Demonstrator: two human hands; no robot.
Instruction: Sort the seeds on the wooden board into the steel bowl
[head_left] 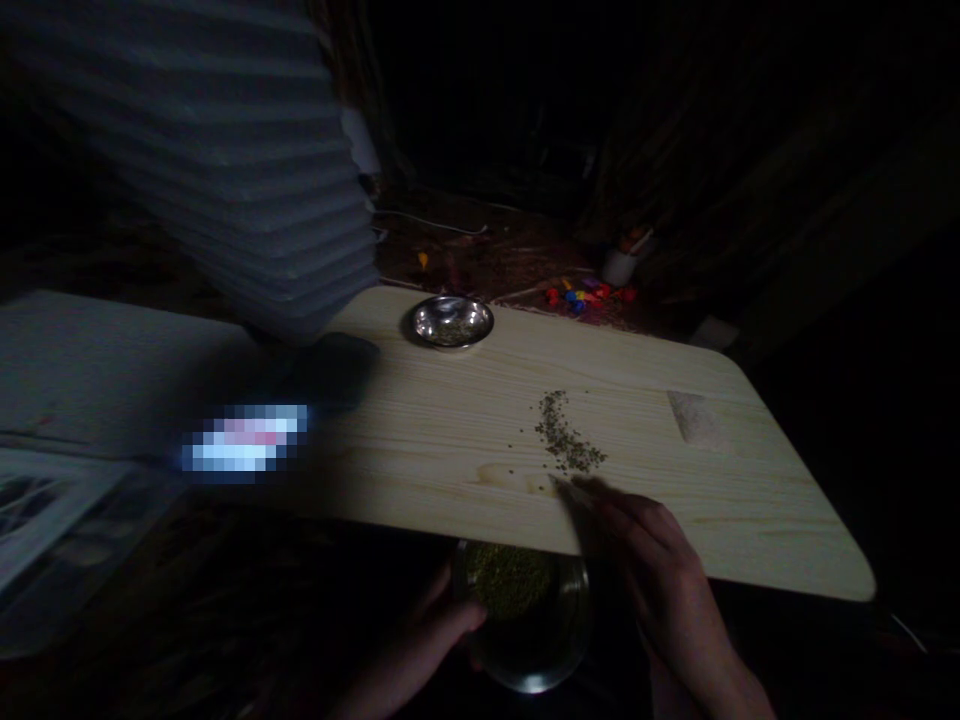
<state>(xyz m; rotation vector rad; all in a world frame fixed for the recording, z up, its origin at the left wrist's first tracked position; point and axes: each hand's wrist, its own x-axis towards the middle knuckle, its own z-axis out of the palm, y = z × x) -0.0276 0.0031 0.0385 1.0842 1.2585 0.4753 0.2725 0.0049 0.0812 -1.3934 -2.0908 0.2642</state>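
My left hand (420, 640) is closed on the rim of a steel bowl (551, 660) held just below the near edge of a pale wooden table (675, 540). The bowl holds a heap of small green grains (510, 578). My right hand (645, 560) lies flat on the table near its front edge, fingers stretched out and blurred, touching the near end of a scattered trail of the same grains (566, 440). A second, smaller steel bowl (452, 321) with a few grains in it stands at the table's far edge.
The room is very dark. A ribbed pale stack (240, 170) leans over the table's left end. A grey flat surface (97, 370) and printed paper (45, 510) lie to the left. Bright small toys (585, 295) and a white cup (619, 265) sit on the floor beyond.
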